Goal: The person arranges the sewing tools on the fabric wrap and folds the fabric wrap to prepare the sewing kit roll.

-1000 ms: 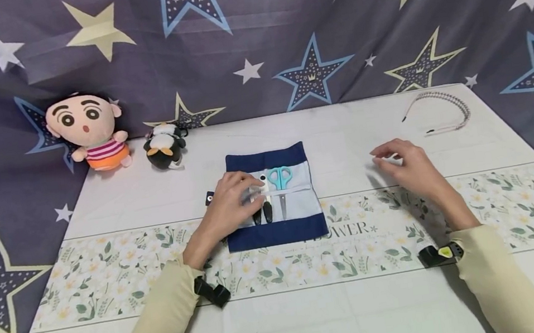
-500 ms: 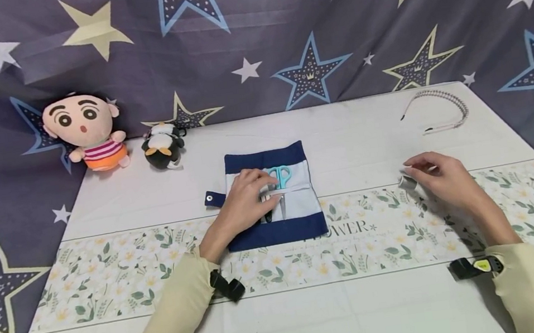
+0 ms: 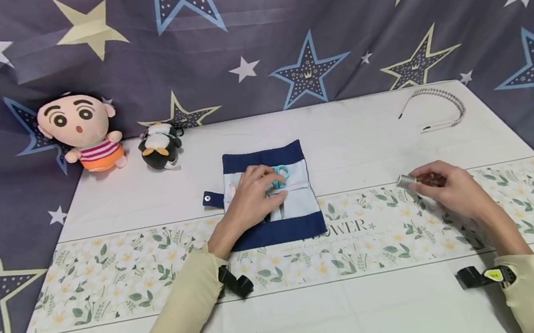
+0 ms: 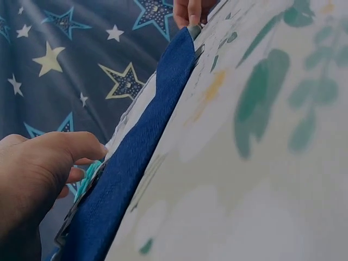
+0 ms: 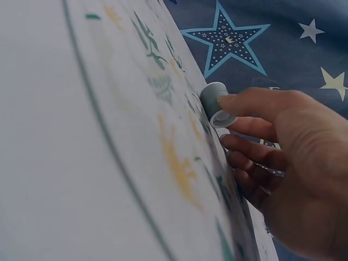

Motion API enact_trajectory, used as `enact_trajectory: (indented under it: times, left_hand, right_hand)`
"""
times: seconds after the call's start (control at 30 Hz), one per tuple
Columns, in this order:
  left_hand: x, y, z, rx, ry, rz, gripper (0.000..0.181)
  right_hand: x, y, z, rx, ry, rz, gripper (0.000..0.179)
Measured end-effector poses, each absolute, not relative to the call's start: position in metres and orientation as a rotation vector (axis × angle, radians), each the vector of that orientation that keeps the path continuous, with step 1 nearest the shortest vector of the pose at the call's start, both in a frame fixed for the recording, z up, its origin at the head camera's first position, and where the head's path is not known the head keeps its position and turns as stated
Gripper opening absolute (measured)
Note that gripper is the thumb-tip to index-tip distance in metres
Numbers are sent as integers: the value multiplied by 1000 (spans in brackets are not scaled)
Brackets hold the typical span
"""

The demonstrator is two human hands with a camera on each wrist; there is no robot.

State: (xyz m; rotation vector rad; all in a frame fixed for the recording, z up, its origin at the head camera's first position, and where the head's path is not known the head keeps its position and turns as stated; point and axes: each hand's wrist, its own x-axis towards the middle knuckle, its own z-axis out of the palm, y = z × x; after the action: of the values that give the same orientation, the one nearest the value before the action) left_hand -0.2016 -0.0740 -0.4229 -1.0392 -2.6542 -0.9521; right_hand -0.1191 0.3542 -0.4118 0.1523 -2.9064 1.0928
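Note:
My left hand (image 3: 250, 194) is over an unfolded navy pouch (image 3: 275, 231) with a pale lining. Its fingertips are right at the turquoise handles of the scissors (image 3: 280, 175), which sit under a strap in the pouch. Other slim tools there are mostly hidden by this hand. In the left wrist view, the bent fingers overlap the turquoise handles (image 4: 86, 179). Off to the right, my right hand (image 3: 452, 190) pinches a small grey-green thread spool (image 5: 213, 103) by thumb and finger, close over the floral band of the tabletop. The other fingers curl loosely below it.
A plush doll (image 3: 90, 130) and a plush penguin (image 3: 160, 147) sit at the back left. A beaded headband (image 3: 458, 102) lies at the back right. The pouch's snap tab (image 3: 213, 199) sticks out leftward. A star-patterned curtain (image 3: 252, 16) hangs behind the table.
My left hand has slid right across the pouch to the scissors. My right hand has moved right and nearer to me, and the spool now shows at its fingertips.

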Motion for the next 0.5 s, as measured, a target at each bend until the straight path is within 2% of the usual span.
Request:
enact_trajectory:
  times: [0.5]
  left_hand:
    - [-203, -67, -425, -1014, -2656, -897, 13]
  right_hand:
    - [-120, 349, -414, 162, -2832, 1177, 28]
